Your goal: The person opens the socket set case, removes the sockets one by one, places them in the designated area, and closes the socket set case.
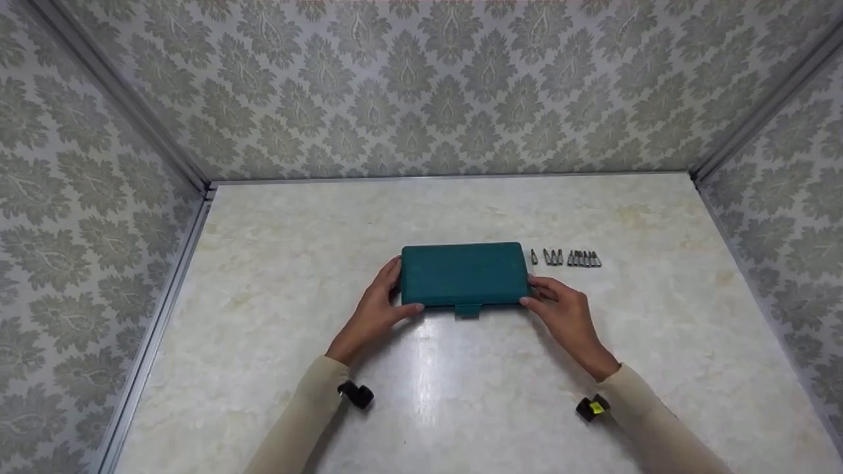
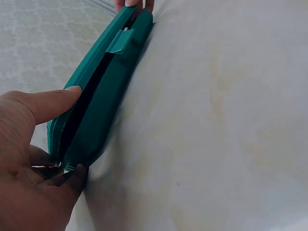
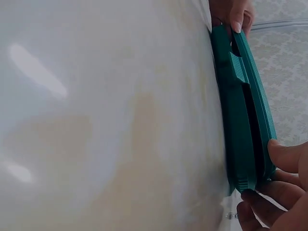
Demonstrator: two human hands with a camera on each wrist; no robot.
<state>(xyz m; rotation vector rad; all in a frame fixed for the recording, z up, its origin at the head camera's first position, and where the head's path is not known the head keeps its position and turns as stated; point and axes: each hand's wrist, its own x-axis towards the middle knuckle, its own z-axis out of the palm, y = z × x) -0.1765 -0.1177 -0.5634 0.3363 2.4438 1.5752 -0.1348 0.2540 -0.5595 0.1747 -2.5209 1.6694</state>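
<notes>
A dark green plastic case (image 1: 464,273) lies on the table with its lid nearly down. The wrist views show a narrow dark gap between the lid (image 2: 79,77) and the base (image 3: 238,144). Its latch tab (image 1: 467,310) sticks out at the front. My left hand (image 1: 375,306) holds the left end, thumb on the lid's front edge and fingers around the side. At the right end, my right hand (image 1: 568,316) grips in the same way, thumb on the lid edge. The inside of the case is hidden.
Several small metal screwdriver bits (image 1: 583,259) lie in groups on the table just right of the case. The pale marbled tabletop (image 1: 276,263) meets patterned walls (image 1: 448,85) at the back and both sides.
</notes>
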